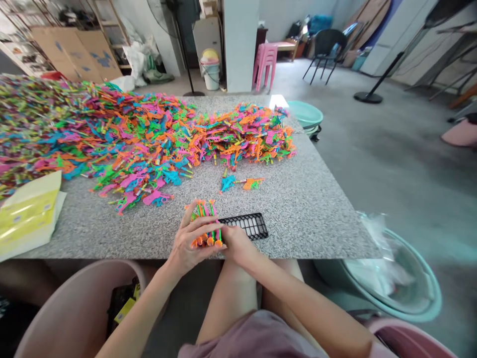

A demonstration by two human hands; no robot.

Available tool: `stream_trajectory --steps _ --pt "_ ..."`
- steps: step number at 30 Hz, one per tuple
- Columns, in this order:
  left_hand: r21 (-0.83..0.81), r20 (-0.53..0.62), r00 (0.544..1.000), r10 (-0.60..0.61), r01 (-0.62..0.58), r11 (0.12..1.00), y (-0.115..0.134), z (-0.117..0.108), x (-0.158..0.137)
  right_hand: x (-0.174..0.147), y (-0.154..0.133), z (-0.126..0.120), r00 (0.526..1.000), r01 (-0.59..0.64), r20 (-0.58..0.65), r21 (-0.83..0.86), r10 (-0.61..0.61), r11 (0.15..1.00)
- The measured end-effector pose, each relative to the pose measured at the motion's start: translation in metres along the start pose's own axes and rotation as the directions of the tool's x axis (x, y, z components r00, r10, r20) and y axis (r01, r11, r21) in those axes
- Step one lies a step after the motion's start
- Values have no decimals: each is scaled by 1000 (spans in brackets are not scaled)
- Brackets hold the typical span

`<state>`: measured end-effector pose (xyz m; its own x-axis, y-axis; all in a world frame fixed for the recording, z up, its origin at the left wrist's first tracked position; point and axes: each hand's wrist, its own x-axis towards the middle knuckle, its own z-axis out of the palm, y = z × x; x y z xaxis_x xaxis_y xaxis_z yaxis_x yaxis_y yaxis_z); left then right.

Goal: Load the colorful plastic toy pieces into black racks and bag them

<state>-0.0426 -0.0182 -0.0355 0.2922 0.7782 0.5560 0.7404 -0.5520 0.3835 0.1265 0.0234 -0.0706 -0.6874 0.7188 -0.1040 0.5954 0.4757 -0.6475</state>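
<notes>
My left hand [188,241] wraps over a row of small toy guns [212,226] in green, pink and orange, with orange cup-shaped ends facing me. Pressed against the right side of this row is my right hand [238,243], closed, its fingertips hidden. A black plastic lattice basket [255,226] lies just beyond the right hand, its left end covered by the hands. Farther up the table are a loose blue toy gun [227,183] and an orange one [252,183].
A large heap of coloured toy guns [156,134] spreads over the back and left of the speckled table [309,209]. Yellow printed sheets [28,214] lie at the left edge. A pink tub [74,298] stands below left, green tubs [428,293] below right.
</notes>
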Motion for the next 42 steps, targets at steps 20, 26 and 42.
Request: stream_trajectory --steps 20,26,42 --pt "29 -85 994 70 -68 997 -7 8 -2 50 122 -120 966 -136 -257 -617 -35 775" --pt "51 -82 993 87 -83 995 -4 6 0 84 82 -84 843 -479 -422 -305 334 823" --pt "15 -96 994 41 -40 999 -4 8 -2 2 113 -84 909 -167 -58 856 413 489"
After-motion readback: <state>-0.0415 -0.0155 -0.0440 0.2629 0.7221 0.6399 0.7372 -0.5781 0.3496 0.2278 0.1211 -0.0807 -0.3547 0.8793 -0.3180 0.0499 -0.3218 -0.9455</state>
